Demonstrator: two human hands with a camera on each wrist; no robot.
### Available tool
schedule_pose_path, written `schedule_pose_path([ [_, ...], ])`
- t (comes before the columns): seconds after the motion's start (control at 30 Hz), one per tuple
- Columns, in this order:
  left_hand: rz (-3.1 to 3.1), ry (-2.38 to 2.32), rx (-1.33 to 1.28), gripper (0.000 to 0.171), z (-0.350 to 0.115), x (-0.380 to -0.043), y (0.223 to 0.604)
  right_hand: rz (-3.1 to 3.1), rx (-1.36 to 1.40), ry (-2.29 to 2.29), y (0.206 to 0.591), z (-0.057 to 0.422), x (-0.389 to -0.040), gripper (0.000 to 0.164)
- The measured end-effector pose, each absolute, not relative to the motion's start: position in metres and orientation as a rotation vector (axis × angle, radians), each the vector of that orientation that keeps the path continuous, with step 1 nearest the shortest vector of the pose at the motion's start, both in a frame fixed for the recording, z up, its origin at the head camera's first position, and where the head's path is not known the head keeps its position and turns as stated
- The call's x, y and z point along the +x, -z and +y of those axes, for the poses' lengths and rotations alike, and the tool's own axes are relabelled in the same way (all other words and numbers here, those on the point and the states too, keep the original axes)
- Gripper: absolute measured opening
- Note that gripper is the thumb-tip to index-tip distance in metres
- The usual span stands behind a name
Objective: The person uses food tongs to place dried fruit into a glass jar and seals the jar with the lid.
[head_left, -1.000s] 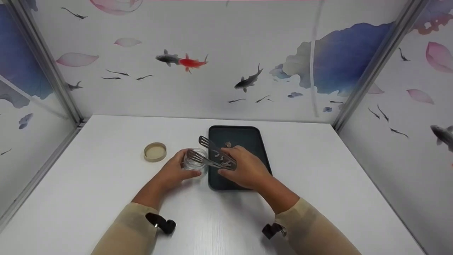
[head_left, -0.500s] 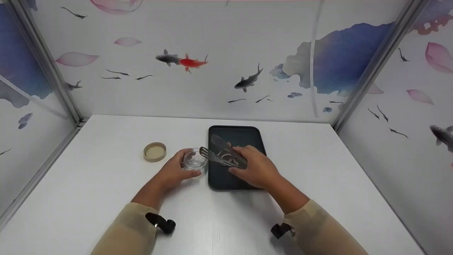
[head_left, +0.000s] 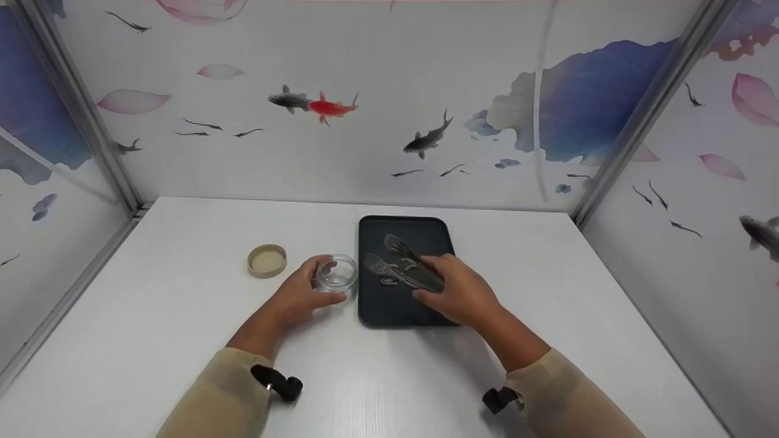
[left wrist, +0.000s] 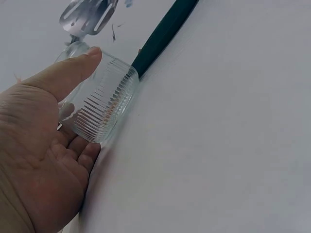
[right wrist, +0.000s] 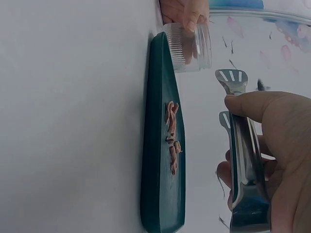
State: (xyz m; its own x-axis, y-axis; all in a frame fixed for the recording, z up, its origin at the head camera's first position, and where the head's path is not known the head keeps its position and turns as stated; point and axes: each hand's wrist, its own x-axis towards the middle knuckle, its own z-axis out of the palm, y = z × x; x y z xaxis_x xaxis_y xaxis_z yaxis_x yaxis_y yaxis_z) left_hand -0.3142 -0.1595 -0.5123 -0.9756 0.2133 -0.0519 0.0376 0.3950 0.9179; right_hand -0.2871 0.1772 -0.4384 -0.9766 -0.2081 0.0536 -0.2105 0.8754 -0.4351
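Observation:
My left hand (head_left: 296, 293) holds a clear glass jar (head_left: 336, 278) around its side, thumb near and fingers far. The jar stands upright with its mouth uncovered, close by the tray's left edge; its ribbed wall shows in the left wrist view. In my right hand (head_left: 464, 289) are metal tongs (right wrist: 249, 170) with slotted ends, gripped between thumb and fingers. Their two arms are spread apart above the dark green tray (head_left: 405, 311), with nothing between the ends. On the tray lie several twisted, brownish-pink strips (right wrist: 172, 121), partly hidden under the tongs in the head view.
A round beige lid (head_left: 266, 261) lies on the white table (head_left: 201, 292), left of the jar. Behind the table rises a white wall (head_left: 365, 158) printed with fish and petals, and panels in metal frames flank both sides.
The tongs have moved right, from over the jar's mouth to above the tray, with my right hand. My left hand and the jar have stayed in place.

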Motion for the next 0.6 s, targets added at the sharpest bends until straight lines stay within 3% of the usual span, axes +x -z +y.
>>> schedule_pose_path([
  [0.6,2.508,-1.591,0.217,0.094,-0.158,-0.313,0.51,-3.069,0.286,-0.641,0.453,0.213,-0.293,0.075],
])
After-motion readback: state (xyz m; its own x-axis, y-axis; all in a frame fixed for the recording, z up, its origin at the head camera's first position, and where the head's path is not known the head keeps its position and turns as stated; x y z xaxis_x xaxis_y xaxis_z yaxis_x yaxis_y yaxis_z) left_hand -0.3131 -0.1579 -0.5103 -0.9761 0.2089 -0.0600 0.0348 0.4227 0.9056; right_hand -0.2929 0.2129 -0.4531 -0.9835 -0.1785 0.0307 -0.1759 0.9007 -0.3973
